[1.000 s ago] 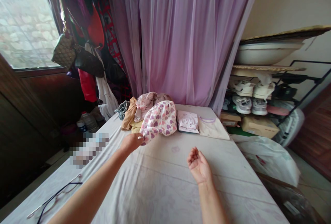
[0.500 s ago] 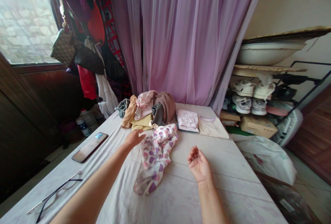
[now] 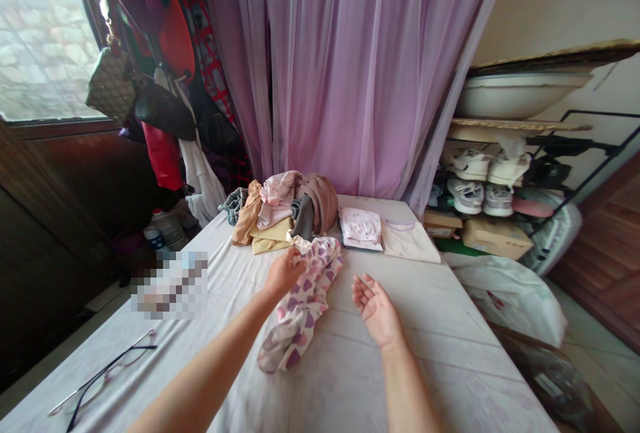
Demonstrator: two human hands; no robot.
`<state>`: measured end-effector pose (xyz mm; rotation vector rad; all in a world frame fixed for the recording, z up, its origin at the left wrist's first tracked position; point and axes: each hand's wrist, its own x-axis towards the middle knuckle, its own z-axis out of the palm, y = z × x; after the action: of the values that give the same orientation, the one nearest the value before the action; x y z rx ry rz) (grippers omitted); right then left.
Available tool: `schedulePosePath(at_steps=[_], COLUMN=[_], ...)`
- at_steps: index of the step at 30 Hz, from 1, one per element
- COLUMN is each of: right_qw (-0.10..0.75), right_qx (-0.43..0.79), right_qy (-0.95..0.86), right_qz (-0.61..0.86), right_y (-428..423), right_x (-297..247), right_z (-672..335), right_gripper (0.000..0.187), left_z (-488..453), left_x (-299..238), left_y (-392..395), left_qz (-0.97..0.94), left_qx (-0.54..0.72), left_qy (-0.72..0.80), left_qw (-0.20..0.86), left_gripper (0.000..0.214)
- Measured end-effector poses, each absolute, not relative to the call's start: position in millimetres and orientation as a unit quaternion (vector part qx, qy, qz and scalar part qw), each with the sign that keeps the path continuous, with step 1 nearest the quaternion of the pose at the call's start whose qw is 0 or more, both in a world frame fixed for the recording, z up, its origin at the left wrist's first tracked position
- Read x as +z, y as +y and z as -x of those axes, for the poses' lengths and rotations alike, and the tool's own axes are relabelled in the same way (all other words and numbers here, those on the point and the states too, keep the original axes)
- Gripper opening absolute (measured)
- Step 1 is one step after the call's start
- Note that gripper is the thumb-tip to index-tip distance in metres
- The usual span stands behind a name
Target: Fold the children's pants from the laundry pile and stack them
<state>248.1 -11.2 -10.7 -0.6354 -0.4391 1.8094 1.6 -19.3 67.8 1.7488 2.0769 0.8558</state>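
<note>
A white garment with purple and pink hearts (image 3: 313, 293) lies loosely stretched out on the bed, its far end against the clothes pile. My left hand (image 3: 286, 274) is over its upper left part, fingers bent together at the cloth; the fingertips are partly hidden. To the right of the garment, my right hand (image 3: 377, 309) hovers palm up with fingers apart, touching nothing. Behind them sits a heap of crumpled clothes (image 3: 280, 196) in tan, pink, brown and grey. Right of the heap are a folded pink-white garment (image 3: 361, 227) and a flat cream shirt (image 3: 413, 241).
Glasses (image 3: 103, 374) rest near the bed's left edge, below a pixelated patch. Bags (image 3: 165, 109) hang at the left by the window. A purple curtain (image 3: 345, 73) closes off the back. At the right stand a shoe rack (image 3: 545, 133) and a white plastic bag (image 3: 520, 296).
My left hand has moved right from beside the pile onto the heart-patterned garment. My right hand has shifted slightly left, its fingers more spread. The view has tilted a little.
</note>
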Motion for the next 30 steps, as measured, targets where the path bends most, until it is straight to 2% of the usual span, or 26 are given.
schedulePosePath(at_steps=[2,4,5,7,9,12,16,19,22,26,30], right_qw=[0.523,0.513,0.518,0.536,0.551,0.574,0.592,0.593,0.625,0.677,0.648], right_qx=[0.773,0.771,0.764,0.736,0.704,0.67,0.656,0.656,0.635,0.592,0.595], right_qy=[-0.228,-0.258,-0.269,-0.285,-0.288,-0.273,-0.261,-0.26,-0.215,-0.113,-0.129], right_qz=[0.277,0.274,0.274,0.299,0.344,0.382,0.389,0.388,0.399,0.422,0.457], right_y=[-16,-23,-26,-31,-32,-29,-25,-25,-21,-13,-13], right_x=[-6,0,2,7,10,14,16,14,7,-6,-7], right_z=[-242,-237,-236,-236,-241,-254,-273,-284,-296,-309,-312], right_gripper=[0.041,0.052,0.053,0.047,0.044,0.048,0.042,0.04,0.035,0.025,0.031], left_z=[-31,-58,-68,-77,-73,-48,-16,-8,-15,-28,-38], left_x=[71,71,71,69,69,71,72,66,57,50,51], left_y=[-28,-35,-37,-36,-29,-15,0,2,-4,-14,-9], left_qz=[-0.631,-0.674,-0.69,-0.696,-0.69,-0.706,-0.769,-0.77,-0.753,-0.715,-0.664], left_qx=[0.33,0.38,0.379,0.37,0.359,0.306,0.183,0.102,0.075,0.088,0.098], left_qy=[0.679,0.549,0.485,0.426,0.473,0.583,0.607,0.625,0.643,0.685,0.735], left_qw=[0.178,0.317,0.382,0.444,0.414,0.261,0.078,0.081,0.114,0.107,0.098], left_gripper=[0.026,0.036,0.041,0.042,0.036,0.029,0.041,0.036,0.029,0.039,0.054])
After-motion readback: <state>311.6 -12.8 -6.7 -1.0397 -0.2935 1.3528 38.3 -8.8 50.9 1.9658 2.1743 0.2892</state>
